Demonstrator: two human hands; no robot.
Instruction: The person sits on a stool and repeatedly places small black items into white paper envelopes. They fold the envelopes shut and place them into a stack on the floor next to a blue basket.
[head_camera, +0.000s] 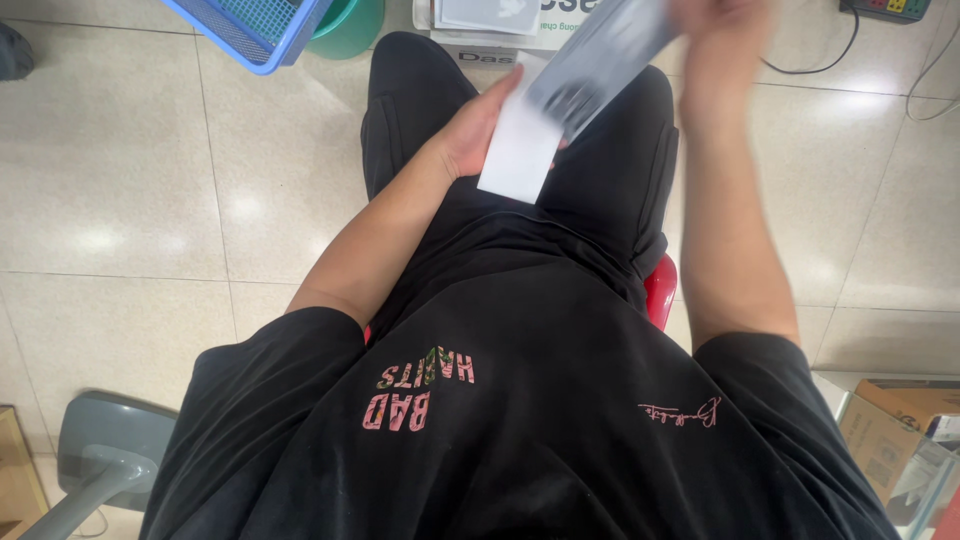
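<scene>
1. The person sits on a red seat (661, 288) and looks down at their own lap. They wear a black shirt and black shorts.
2. The left hand (478, 128) rests over the left thigh. Its fingers are curled around the edge of a flat white paper card (518, 160), so it is holding the card.
3. The white card sits tilted over the lap, between the two legs, with its low corner near the middle of the shorts.
4. The right hand (722, 45) is up near the top of the view. It is very blurry, so one cannot tell just how its fingers are set.
5. A long grey and black flat packet (600, 55) stretches from the right hand down to the top of the white card. It is blurry too. It lies over the top edge of the card.
6. The floor (120, 190) is made of shiny pale tiles.
7. A blue plastic mesh basket (250, 25) sits at the top left, just beside a green tub (350, 25).
8. A brown cardboard box (890, 430) is at the bottom right.
</scene>
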